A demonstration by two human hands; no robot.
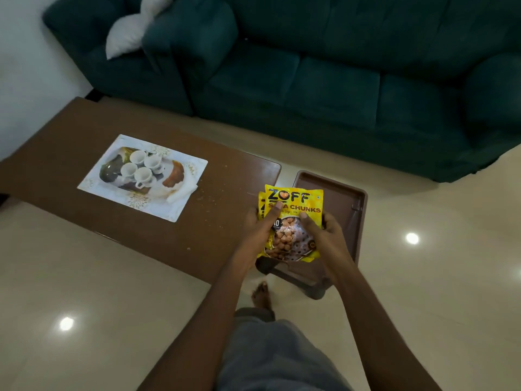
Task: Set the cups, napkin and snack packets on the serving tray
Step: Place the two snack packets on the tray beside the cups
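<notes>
- Table (84, 136): carries the tray (180, 204) out to the left, well apart from both hands.
- Tray: four cups (142, 167) stand on it, napkin (180, 194) at its near edge.
- Packets (293, 218): upright, long axis pointing away from the person, over a brown stool (344, 198).
- Left hand (259, 224), nearer the tray, and right hand (324, 230) both clasp the packets.

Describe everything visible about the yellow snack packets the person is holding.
The snack packets are glossy yellow plastic pouches, at least two stacked, a second edge peeking out at the left. The front one reads "ZOFF" and "CHUNKS" in dark and orange print above a picture of round brown pieces. They look sealed and are held nearly upright, facing the camera, above the gap between the brown table and a brown plastic stool. The left hand and right hand grip opposite sides, thumbs on the front.
</notes>
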